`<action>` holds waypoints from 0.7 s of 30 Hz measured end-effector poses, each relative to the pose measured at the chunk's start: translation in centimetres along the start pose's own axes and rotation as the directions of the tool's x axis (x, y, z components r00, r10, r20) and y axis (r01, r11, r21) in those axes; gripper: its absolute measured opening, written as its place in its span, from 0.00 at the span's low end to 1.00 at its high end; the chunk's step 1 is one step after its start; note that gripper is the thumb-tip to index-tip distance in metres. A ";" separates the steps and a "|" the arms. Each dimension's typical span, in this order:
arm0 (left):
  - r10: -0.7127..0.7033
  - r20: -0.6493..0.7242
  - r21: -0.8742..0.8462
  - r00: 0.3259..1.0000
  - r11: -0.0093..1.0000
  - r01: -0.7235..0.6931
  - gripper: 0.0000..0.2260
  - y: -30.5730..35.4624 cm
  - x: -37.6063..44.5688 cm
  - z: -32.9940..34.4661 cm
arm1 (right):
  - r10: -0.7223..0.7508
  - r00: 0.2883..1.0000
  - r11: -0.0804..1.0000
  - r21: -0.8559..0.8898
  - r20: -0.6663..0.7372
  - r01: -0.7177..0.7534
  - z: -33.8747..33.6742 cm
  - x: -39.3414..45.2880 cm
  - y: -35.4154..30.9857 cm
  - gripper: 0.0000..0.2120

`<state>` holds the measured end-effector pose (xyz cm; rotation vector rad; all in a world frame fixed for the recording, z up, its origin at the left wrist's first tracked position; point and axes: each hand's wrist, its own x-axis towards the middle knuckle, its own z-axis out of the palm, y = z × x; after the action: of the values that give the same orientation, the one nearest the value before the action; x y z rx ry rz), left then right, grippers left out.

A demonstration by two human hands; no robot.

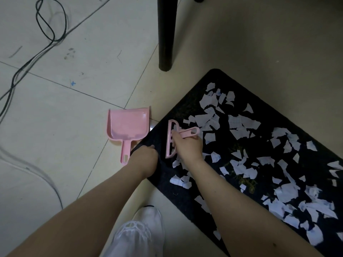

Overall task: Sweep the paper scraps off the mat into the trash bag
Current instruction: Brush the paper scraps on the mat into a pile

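At the far left, black and pale cables trail across the tiled floor. Further right a pink dustpan lies flat on the tiles, mouth pointing away, handle toward the person, just beside the mat's left edge. The left hand rests at that edge next to the dustpan handle, fingers curled over the border of the black mat; whether it actually grips the edge I cannot tell. Below it, a white shoe stands on the floor. Right of the left hand, the right hand grasps a pink hand brush on the mat, its long head upright on the pile and its handle pointing right. A dark furniture leg stands beyond the mat's far corner. White paper scraps lie scattered over the mat, from the brush out to the right border.
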<state>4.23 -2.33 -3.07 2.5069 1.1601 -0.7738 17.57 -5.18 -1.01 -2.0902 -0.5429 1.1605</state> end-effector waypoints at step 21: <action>-0.056 -0.028 -0.142 0.998 0.988 0.051 0.10 1.5 0.3 -1.1 | 0.014 1.000 1.000 0.026 -0.026 -0.013 -1.5 -2.8 0.7 0.15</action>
<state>5.90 -2.61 -2.28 2.3889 1.2518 -0.6429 17.48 -7.95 0.63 -2.0869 -0.4998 1.1404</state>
